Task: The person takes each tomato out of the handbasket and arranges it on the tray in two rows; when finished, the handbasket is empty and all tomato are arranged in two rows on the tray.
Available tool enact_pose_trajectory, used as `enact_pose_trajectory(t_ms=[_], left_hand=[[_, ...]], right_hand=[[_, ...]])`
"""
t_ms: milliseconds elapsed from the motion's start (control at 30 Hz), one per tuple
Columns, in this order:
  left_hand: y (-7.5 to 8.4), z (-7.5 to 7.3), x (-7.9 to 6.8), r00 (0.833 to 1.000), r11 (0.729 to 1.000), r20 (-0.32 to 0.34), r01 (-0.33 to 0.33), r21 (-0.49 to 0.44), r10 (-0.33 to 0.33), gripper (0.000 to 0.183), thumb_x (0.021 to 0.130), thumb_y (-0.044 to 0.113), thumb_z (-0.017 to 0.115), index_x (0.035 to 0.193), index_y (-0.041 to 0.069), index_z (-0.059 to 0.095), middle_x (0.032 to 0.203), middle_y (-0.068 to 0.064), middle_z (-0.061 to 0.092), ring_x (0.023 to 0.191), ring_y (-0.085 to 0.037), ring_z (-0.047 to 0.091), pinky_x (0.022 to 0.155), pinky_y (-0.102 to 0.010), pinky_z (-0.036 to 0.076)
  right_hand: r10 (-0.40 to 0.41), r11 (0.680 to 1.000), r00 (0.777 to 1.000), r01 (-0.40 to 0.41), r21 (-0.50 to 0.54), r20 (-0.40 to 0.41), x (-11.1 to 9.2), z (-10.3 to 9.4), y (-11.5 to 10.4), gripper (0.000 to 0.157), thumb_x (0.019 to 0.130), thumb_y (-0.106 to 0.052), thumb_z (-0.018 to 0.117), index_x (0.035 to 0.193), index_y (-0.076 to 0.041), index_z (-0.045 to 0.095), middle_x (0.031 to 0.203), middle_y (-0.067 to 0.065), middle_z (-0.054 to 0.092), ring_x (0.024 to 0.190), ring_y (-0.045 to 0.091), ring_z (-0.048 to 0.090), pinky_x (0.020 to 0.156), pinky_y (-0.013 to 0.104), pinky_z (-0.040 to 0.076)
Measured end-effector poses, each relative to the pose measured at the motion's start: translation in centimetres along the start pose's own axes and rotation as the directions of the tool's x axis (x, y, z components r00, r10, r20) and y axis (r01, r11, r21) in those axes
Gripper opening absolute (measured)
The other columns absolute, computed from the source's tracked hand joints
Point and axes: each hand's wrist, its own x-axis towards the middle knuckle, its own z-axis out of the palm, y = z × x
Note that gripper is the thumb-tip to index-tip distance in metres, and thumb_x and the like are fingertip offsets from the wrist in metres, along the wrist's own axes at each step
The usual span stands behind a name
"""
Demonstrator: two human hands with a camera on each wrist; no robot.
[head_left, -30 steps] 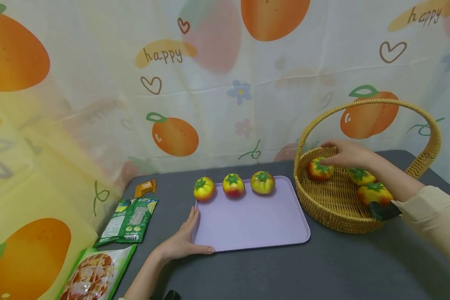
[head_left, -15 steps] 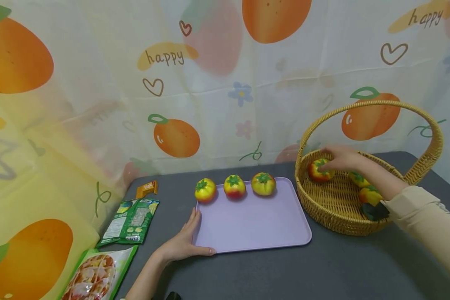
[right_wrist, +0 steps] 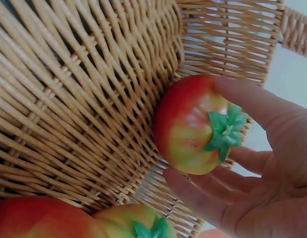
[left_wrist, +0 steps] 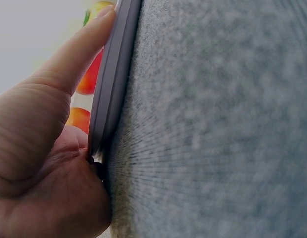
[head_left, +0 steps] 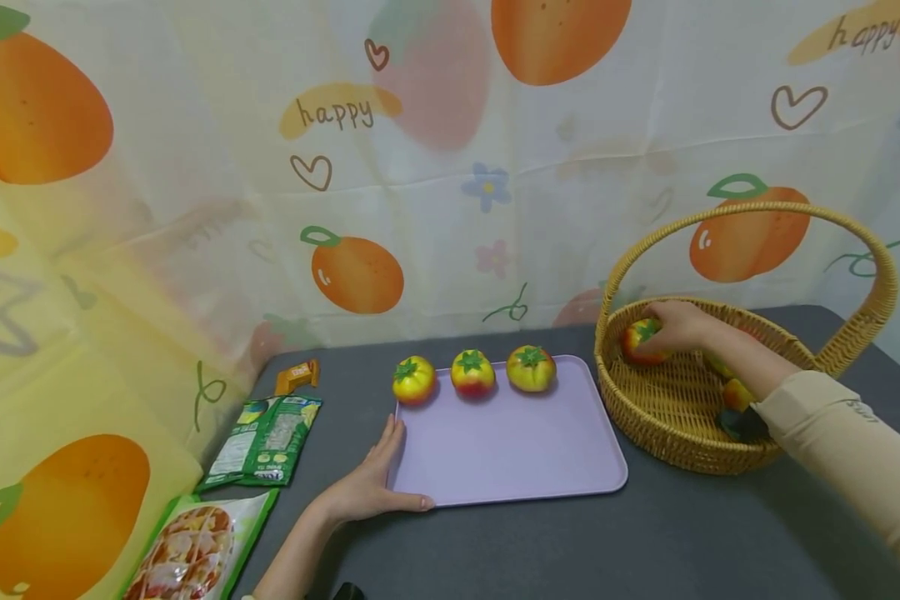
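My right hand [head_left: 678, 327] reaches into the wicker basket [head_left: 648, 427] and grips a red and yellow tomato [right_wrist: 185, 126] with a green star-shaped calyx. In the right wrist view the thumb lies on one side of it and the fingers bend around the other; the tomato is close to the woven wall. My left hand [head_left: 363, 492] rests at the near left corner of the lilac tray [head_left: 506, 446], fingers along its left side and thumb at the front edge. Along the tray's back edge stand a left tomato [head_left: 414, 381], a middle tomato [head_left: 473, 374] and a right tomato [head_left: 531, 369].
Other tomatoes [right_wrist: 42, 218] lie in the basket, partly hidden by the right arm. The basket's tall handle [head_left: 735, 208] arches over it. At the left are a small orange packet [head_left: 296, 377], a green bag [head_left: 262, 442] and a bag with a waffle picture [head_left: 195, 550].
My right hand has lowered and closed around the tomato at the basket's left side, its forearm shifting left. The left hand keeps its place on the tray.
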Motion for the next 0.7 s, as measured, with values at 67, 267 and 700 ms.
enact_pose_trajectory(t_ms=[67,267,700], left_hand=[[0.0,0.0,0.1,1.0,1.0,0.001,0.001,0.001,-0.001,0.121,0.073,0.046,0.084,0.157,0.011,0.004,0.162,-0.012,-0.014,0.145,-0.044,-0.005,0.109,-0.069,0.005],[-0.1,0.0,0.1,1.0,1.0,0.012,0.01,0.007,-0.011,0.121,0.073,0.047,0.083,0.158,0.012,0.003,0.162,-0.011,-0.015,0.146,-0.043,-0.006,0.109,-0.067,0.005],[0.1,-0.1,0.0,1.0,1.0,0.003,0.004,0.002,-0.004,0.12,0.073,0.046,0.083,0.157,0.012,0.004,0.162,-0.011,-0.014,0.145,-0.044,-0.005,0.109,-0.068,0.005]], right_hand=[[-0.002,1.0,1.0,0.002,-0.009,-0.007,0.0,0.1,0.0,0.065,0.078,-0.025,0.079,0.12,0.017,0.053,0.118,0.035,0.056,0.109,0.05,0.052,0.089,0.056,0.044],[0.011,1.0,1.0,-0.011,-0.01,-0.01,0.0,0.3,-0.1,0.066,0.076,-0.024,0.081,0.119,0.017,0.051,0.117,0.036,0.055,0.109,0.05,0.051,0.089,0.057,0.043],[0.008,1.0,1.0,-0.008,-0.009,0.02,-0.4,-0.9,-0.8,0.074,0.08,-0.031,0.078,0.129,0.016,0.047,0.127,0.038,0.051,0.115,0.053,0.048,0.09,0.06,0.043]])
